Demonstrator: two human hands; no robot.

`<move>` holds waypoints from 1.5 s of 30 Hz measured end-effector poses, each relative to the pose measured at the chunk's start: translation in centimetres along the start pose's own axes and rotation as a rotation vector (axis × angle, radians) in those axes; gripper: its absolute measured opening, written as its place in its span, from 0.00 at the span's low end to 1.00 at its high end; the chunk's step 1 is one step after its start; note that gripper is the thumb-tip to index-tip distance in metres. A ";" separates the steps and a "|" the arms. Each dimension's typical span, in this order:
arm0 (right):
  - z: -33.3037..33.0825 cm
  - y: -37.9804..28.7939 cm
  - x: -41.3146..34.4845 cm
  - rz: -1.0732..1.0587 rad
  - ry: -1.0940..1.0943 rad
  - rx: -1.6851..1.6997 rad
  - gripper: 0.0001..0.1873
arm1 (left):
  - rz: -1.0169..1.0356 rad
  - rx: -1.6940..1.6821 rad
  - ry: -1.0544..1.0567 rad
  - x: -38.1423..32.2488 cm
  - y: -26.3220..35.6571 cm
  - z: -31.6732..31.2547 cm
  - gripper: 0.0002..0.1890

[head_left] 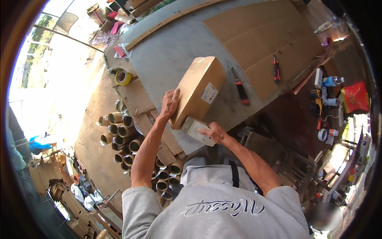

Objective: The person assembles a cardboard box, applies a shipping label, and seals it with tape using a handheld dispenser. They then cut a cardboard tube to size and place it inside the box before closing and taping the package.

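Note:
A closed cardboard box [191,92] with a printed label [209,93] on one side stands in front of me over the grey tabletop. My left hand [170,103] holds its left side near the closer end, with the fingers along the edge. In my right hand [215,133] is a flat off-white tool [198,131] with a straight edge strip; its exact kind is unclear. That strip is at the near lower corner of the box, and I cannot tell whether it touches. To the right of the box lies a black-and-red handled knife [240,89].
A red-and-black utility knife [276,70] rests on a flat cardboard sheet [265,35]. Yellow tape [123,76] sits at the table's left edge. Several cardboard tubes [124,134] stand below it. Bottles [332,81] and a tape measure [316,97] are at the right. A wooden strip [167,22] lies along the far side.

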State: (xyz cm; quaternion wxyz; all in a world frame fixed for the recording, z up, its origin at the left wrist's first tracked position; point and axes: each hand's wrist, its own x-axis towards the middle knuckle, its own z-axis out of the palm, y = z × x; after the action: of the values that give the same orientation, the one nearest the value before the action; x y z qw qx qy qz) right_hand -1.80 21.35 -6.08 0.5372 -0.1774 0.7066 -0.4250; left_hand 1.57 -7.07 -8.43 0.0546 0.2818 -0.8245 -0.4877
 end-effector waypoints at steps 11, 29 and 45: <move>0.4 -0.3 0.4 -0.131 0.033 0.029 0.31 | 0.183 0.511 -0.007 -10.8 5.2 -1.9 0.26; -1.4 -0.4 -1.4 0.027 -0.004 0.080 0.29 | 0.001 0.555 -0.111 -2.7 9.1 -3.8 0.28; 0.2 6.5 -5.1 -0.043 0.059 0.231 0.25 | -0.054 0.398 -0.165 -0.1 7.9 -7.3 0.34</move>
State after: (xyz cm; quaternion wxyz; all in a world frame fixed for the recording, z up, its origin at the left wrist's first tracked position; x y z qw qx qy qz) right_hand 1.52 28.64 -8.16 0.5240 -0.1170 0.6645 -0.5198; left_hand 1.05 -9.76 1.97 -0.0829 0.2681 -0.8983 -0.3382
